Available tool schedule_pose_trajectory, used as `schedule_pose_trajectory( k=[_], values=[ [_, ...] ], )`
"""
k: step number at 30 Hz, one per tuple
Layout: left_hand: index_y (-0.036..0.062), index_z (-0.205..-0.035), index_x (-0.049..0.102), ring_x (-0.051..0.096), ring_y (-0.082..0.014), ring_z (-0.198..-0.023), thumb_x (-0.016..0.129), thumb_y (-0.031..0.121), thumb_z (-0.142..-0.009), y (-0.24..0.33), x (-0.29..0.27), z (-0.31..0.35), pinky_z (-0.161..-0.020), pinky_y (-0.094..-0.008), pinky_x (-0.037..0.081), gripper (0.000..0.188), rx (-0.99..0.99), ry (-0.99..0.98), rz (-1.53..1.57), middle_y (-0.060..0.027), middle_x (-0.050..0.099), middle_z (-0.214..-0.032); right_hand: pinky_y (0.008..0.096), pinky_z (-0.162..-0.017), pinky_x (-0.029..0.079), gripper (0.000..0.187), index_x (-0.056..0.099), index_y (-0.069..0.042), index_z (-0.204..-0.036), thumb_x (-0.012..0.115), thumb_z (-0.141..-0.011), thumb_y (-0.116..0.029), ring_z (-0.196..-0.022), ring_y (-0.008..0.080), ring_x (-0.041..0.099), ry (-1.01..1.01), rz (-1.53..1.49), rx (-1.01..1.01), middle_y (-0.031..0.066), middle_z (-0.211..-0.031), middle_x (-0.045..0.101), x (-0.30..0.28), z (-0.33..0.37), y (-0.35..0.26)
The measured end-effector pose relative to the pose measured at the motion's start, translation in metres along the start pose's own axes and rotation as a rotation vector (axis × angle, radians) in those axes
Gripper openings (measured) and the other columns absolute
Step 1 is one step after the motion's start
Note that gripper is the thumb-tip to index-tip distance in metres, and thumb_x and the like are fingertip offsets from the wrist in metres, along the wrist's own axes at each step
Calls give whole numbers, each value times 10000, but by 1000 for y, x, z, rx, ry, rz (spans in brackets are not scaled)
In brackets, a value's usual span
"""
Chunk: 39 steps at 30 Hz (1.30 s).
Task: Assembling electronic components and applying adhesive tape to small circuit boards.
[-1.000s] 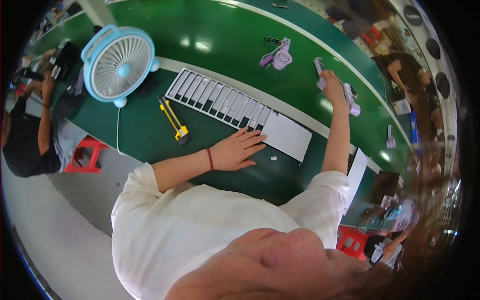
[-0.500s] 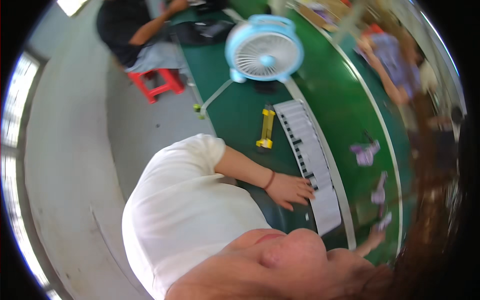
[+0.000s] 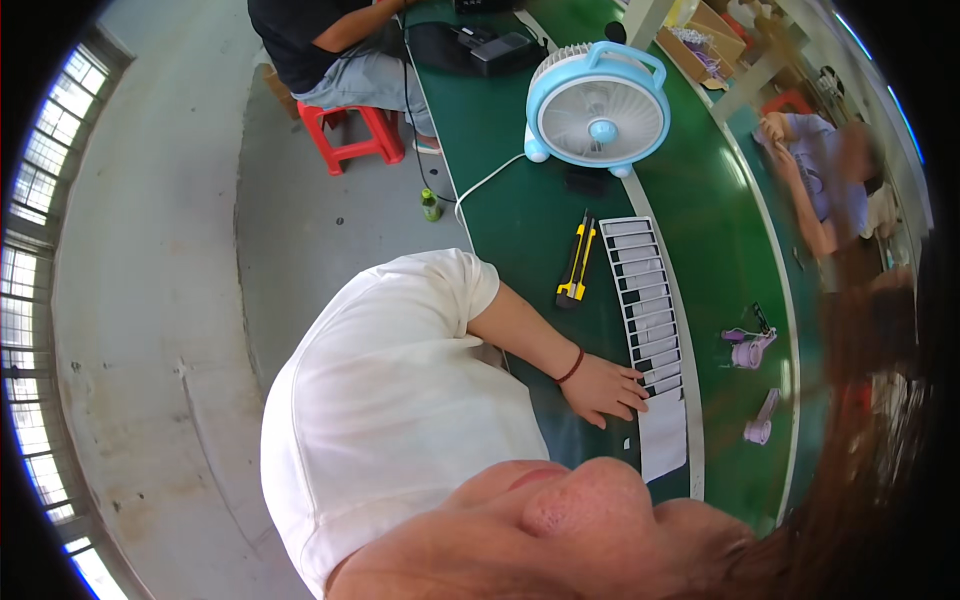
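My left hand (image 3: pixel 607 390) lies palm down with its fingers spread, fingertips at the near edge of a long white slotted tray (image 3: pixel 640 292). Nothing shows in its grasp. A plain white sheet or panel (image 3: pixel 662 440) covers the tray's lower end. Just below the hand, a small white piece (image 3: pixel 627 443) rests on the green table (image 3: pixel 500 225). Farther up, a yellow and black utility knife (image 3: pixel 576 262) lies beside the tray. My right hand is out of sight; my face hides the lower right area.
A blue desk fan (image 3: pixel 600 115) stands above the tray. Two light purple plastic parts (image 3: pixel 752 352) (image 3: pixel 760 418) lie on the green belt (image 3: pixel 700 230). One person sits on a red stool (image 3: pixel 350 135); another, in light purple (image 3: pixel 835 170), works across. A green bottle (image 3: pixel 430 205) stands on the floor.
The whole view has shifted and sharpened. My left hand stays at the tray's edge. A hand holding a light purple part, seen at the lower right before, has gone from view.
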<state>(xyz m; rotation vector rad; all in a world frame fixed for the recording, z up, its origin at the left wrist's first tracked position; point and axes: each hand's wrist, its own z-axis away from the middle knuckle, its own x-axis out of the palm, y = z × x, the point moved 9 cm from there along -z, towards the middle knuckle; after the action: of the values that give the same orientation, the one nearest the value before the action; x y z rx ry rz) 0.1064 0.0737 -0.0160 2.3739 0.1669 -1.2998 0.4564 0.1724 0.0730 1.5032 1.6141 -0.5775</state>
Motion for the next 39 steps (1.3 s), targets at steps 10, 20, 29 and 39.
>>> schedule_pose_trajectory(
  k=[10,20,29,39],
  values=[
    [18,-1387,591,399,-402,-1484,628,395,-1006,-5,0,2,-1243,-604,259,537,-16,-25,11,-215,440,-1581,515,-1096,464,556,588,-34,-1439,702,-998,-352,-1347,438,524,-74,-330,12,288,-1452,535,-3,-76,-75],
    [45,-1363,623,431,-406,-1455,683,408,-958,-2,-9,3,-1244,-594,262,547,-4,44,79,-208,480,-1547,527,-1051,485,691,478,-101,-1475,802,-887,-267,-1260,481,552,-254,-606,-64,282,-1423,487,190,-186,-109],
    [5,-1431,556,346,-402,-1524,656,405,-980,-4,-1,2,-1266,-586,225,611,-39,-37,61,-209,409,-1609,529,-914,541,606,541,-97,-1337,821,-838,-295,-1122,442,631,-53,-334,50,211,-1297,560,67,-152,-104],
    [4,-1610,303,294,-409,-1552,675,488,-953,3,-12,-3,-1264,-616,194,896,-78,-4,2,-227,361,-1639,491,-771,578,513,644,-54,-1250,807,-882,-371,-1015,392,681,-12,-192,69,165,-1175,614,-152,3,-170]
  ],
)
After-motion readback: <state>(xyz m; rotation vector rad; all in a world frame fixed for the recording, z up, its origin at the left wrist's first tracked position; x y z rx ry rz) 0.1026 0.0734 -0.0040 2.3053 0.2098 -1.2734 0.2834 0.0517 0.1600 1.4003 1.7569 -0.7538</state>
